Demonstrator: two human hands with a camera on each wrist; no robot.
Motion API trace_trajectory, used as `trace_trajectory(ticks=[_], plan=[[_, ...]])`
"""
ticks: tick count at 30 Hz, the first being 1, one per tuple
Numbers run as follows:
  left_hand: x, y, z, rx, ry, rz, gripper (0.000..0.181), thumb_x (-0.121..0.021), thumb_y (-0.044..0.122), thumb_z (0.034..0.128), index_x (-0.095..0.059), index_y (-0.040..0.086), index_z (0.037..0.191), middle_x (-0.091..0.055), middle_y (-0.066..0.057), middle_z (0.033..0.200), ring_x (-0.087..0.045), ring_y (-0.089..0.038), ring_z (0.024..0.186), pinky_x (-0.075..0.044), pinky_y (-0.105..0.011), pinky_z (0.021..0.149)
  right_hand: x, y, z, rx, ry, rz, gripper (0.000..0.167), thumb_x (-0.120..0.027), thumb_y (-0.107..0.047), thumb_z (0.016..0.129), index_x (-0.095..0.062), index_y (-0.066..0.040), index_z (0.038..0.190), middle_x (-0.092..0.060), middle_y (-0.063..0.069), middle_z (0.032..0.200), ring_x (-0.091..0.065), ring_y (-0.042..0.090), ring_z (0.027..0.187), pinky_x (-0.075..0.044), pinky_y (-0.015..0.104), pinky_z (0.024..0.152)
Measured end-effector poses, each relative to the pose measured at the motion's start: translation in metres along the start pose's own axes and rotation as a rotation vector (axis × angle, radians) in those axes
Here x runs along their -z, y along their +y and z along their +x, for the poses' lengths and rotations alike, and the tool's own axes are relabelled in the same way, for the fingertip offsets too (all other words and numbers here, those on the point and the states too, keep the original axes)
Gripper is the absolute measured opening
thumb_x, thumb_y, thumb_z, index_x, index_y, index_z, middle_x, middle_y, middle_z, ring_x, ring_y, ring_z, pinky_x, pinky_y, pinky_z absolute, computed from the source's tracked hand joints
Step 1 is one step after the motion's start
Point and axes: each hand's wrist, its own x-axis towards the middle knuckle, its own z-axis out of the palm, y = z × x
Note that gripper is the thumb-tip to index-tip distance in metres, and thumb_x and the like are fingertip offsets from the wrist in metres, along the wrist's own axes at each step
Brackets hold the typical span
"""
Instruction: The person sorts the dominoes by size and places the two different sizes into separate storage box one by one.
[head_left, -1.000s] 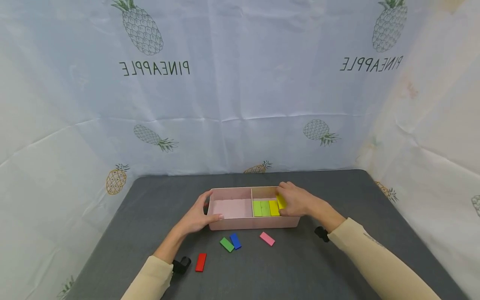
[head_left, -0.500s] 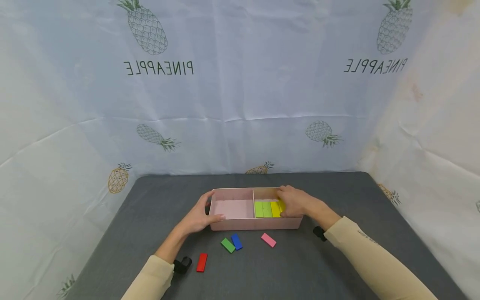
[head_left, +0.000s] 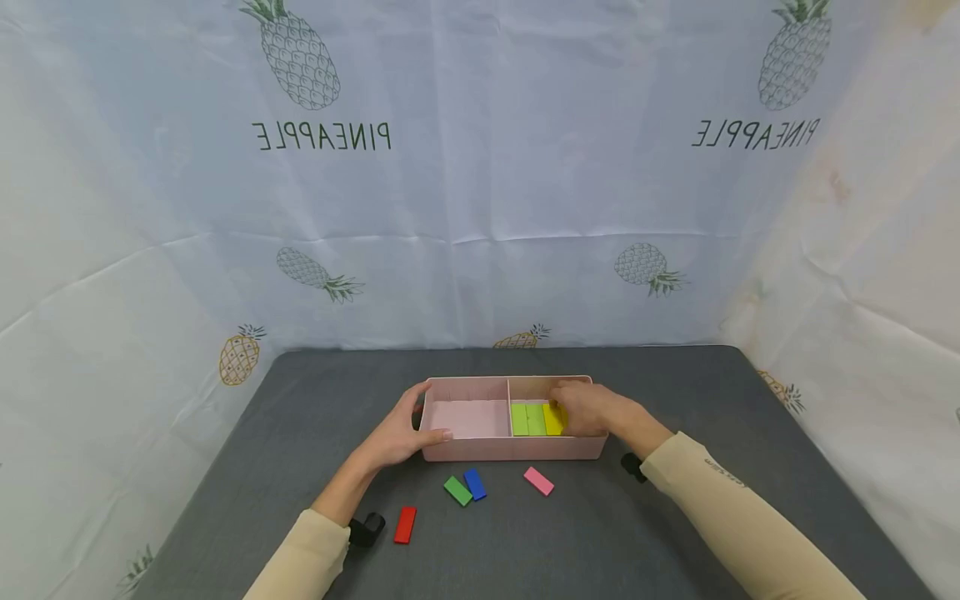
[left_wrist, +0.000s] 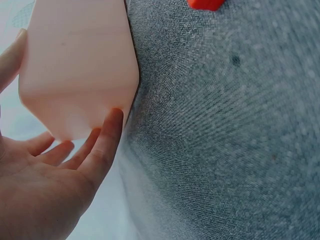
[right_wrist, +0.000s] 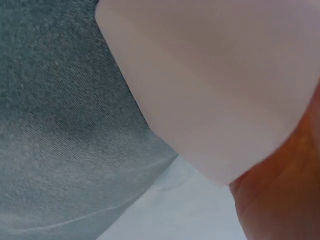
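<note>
A pink two-compartment box (head_left: 513, 449) stands on the dark table. My left hand (head_left: 400, 433) grips its left end, thumb over the front edge; the left wrist view has the fingertips (left_wrist: 116, 117) against the box's end wall. Inside the right compartment lie light green tiles (head_left: 528, 420) side by side, with a yellow tile (head_left: 552, 420) next to them. My right hand (head_left: 588, 408) reaches into that compartment, its bent fingers holding another yellow tile, mostly hidden under the hand. In the right wrist view the box wall (right_wrist: 200, 90) covers those fingers.
In front of the box lie a green tile (head_left: 458, 491), a blue tile (head_left: 475, 484) and a pink tile (head_left: 538, 481). A red tile (head_left: 405, 525) lies nearer, beside the left wrist's black camera strap (head_left: 367, 530). A white pineapple-print curtain (head_left: 480, 192) hangs behind the table (head_left: 337, 375).
My right hand has lowered the tilted yellow tile into the right compartment beside the other yellow one, its fingers now deeper in the box. The left hand keeps its grip on the box.
</note>
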Motion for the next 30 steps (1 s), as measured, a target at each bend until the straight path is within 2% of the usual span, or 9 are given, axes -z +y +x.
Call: trace_trajectory(ticks=[4, 8, 15, 22, 30], plan=[[-0.001, 0.001, 0.000, -0.003, 0.004, 0.002, 0.097, -0.078, 0.037, 0.0888, -0.020, 0.012, 0.163, -0.017, -0.018, 0.166, -0.031, -0.044, 0.147, -0.033, -0.065, 0.110, -0.004, 0.001, 0.001, 0.013, 0.031, 0.040, 0.052, -0.086, -0.026, 0.081, -0.066, -0.010, 0.126, -0.063, 0.005, 0.120, -0.057, 0.021, 0.103, -0.051, 0.045, 0.098], [-0.002, 0.000, -0.001, -0.005, 0.006, 0.007, 0.097, -0.078, 0.036, 0.0889, -0.020, 0.012, 0.163, -0.018, -0.018, 0.166, -0.032, -0.044, 0.146, -0.033, -0.065, 0.110, -0.004, 0.001, -0.002, 0.033, 0.090, 0.022, 0.047, -0.082, -0.025, 0.082, -0.067, -0.009, 0.124, -0.063, 0.006, 0.122, -0.057, 0.023, 0.104, -0.052, 0.047, 0.094], [-0.001, -0.001, 0.000, -0.011, 0.012, 0.003, 0.097, -0.078, 0.036, 0.0884, -0.021, 0.013, 0.163, -0.018, -0.018, 0.166, -0.033, -0.044, 0.146, -0.033, -0.066, 0.109, 0.010, -0.007, -0.017, 0.053, 0.171, 0.023, 0.039, -0.076, -0.024, 0.088, -0.069, -0.007, 0.122, -0.062, 0.005, 0.111, -0.055, 0.020, 0.094, -0.053, 0.043, 0.083], [-0.001, -0.002, 0.001, -0.010, 0.006, 0.010, 0.099, -0.078, 0.039, 0.0879, -0.020, 0.013, 0.163, -0.018, -0.018, 0.166, -0.033, -0.044, 0.146, -0.034, -0.066, 0.109, 0.021, -0.013, -0.039, 0.042, 0.244, 0.084, 0.036, -0.075, -0.025, 0.091, -0.071, -0.007, 0.121, -0.064, 0.008, 0.114, -0.056, 0.021, 0.099, -0.053, 0.044, 0.086], [0.000, 0.000, -0.001, -0.014, -0.002, 0.003, 0.098, -0.078, 0.038, 0.0889, -0.019, 0.013, 0.163, -0.018, -0.018, 0.166, -0.032, -0.044, 0.146, -0.033, -0.065, 0.110, 0.018, -0.007, -0.058, 0.037, 0.360, 0.102, 0.035, -0.076, -0.024, 0.089, -0.070, -0.010, 0.121, -0.063, 0.006, 0.120, -0.058, 0.026, 0.110, -0.053, 0.049, 0.092]])
